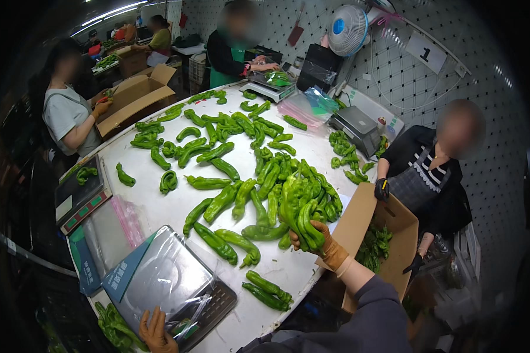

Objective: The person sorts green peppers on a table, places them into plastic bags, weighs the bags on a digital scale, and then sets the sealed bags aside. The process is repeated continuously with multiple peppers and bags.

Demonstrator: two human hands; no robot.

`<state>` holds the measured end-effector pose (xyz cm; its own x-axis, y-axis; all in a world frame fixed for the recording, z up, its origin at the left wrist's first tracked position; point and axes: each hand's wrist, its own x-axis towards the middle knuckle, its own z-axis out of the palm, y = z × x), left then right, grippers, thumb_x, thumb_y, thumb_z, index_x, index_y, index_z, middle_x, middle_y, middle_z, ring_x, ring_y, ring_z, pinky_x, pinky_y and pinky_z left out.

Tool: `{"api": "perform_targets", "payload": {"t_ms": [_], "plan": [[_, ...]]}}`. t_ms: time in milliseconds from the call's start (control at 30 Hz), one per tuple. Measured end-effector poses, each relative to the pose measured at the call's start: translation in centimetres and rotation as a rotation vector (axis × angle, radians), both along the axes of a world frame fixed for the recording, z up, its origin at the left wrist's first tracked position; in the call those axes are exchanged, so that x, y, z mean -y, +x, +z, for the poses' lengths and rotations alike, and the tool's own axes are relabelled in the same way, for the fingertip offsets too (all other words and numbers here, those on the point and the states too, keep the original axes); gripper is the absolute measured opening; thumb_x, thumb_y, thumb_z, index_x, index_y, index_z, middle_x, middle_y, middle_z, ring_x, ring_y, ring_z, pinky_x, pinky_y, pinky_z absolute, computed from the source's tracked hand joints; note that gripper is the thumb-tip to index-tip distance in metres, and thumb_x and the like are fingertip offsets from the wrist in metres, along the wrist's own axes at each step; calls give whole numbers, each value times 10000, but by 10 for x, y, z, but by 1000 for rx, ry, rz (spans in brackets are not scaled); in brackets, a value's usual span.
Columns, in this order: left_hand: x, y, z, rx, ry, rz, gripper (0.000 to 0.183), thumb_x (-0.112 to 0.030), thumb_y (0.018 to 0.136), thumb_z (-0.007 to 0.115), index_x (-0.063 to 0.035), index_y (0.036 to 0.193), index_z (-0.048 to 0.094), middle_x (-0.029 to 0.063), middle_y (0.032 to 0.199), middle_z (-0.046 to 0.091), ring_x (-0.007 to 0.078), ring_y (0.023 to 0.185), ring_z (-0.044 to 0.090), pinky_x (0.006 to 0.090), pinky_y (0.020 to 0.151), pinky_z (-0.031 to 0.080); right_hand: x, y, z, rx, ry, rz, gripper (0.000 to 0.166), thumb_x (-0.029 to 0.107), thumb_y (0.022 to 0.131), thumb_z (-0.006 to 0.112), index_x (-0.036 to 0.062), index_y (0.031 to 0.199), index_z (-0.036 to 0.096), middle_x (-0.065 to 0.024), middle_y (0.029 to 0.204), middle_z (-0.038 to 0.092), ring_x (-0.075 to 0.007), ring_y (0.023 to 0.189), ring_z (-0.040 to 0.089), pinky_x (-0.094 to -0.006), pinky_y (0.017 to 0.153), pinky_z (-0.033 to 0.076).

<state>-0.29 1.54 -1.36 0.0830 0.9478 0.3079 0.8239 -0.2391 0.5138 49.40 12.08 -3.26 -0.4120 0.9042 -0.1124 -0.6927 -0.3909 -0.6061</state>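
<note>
My right hand (324,245), in an orange-brown glove, is closed around several long green peppers (298,207), held over the right part of the white table. More green peppers (221,203) lie in a heap behind them and scattered across the tabletop. At the lower left my left hand (155,331), gloved alike, rests with fingers apart at the near edge of a digital scale (163,273). Clear plastic and a printed bag lie over its metal plate. Two peppers (267,291) lie to the scale's right, and a small pile (117,328) is at its left.
Another scale (83,194) and plastic bags (115,225) lie at the left. A cardboard box (393,238) with greens stands at the right, held by a person in black gloves. Other people stand at the far edge and left, near an open box (137,97) and a scale (271,90).
</note>
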Motion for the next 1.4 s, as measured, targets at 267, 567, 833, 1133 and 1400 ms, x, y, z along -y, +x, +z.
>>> {"api": "perform_targets", "payload": {"t_ms": [267, 567, 833, 1133, 1400], "plan": [[9, -1, 5, -58, 21, -62, 746, 258, 660, 396, -88, 1301, 560, 72, 1370, 535, 347, 1358, 363, 463, 1146, 243, 37, -39, 24, -154, 86, 53, 571, 476, 875, 517, -13, 1171, 544, -109, 939, 568, -219, 812, 566, -371, 734, 491], [14, 19, 6, -68, 39, -82, 765, 215, 644, 411, -100, 1333, 519, 113, 1401, 502, 358, 1360, 364, 528, 1144, 184, 95, -144, 78, 1111, 535, 243, 708, 349, 759, 761, 51, 1329, 465, -134, 1048, 668, -243, 970, 635, -340, 858, 491], [8, 27, 7, 36, 39, -77, 881, 155, 610, 409, -86, 1457, 361, 132, 1503, 364, 376, 1420, 247, 551, 1160, 94, 126, -226, 47, 1840, 764, 57, 674, 343, 733, 721, 11, 1261, 464, -102, 826, 623, -288, 764, 629, -420, 563, 495], [13, 48, 13, 2, 113, -154, 900, 173, 605, 386, -93, 1464, 352, 132, 1511, 357, 385, 1439, 206, 591, 1147, 68, 121, -264, 38, 1827, 823, 152, 819, 347, 717, 731, -19, 1360, 379, -155, 839, 611, -328, 742, 638, -426, 578, 516], [23, 41, 4, -202, 192, -226, 750, 62, 729, 440, -133, 1450, 369, 93, 1503, 385, 392, 1439, 202, 615, 1143, 58, 87, -270, 43, 1481, 570, 93, 639, 307, 750, 684, 40, 1266, 417, -188, 859, 651, -399, 757, 639, -460, 628, 509]]}}
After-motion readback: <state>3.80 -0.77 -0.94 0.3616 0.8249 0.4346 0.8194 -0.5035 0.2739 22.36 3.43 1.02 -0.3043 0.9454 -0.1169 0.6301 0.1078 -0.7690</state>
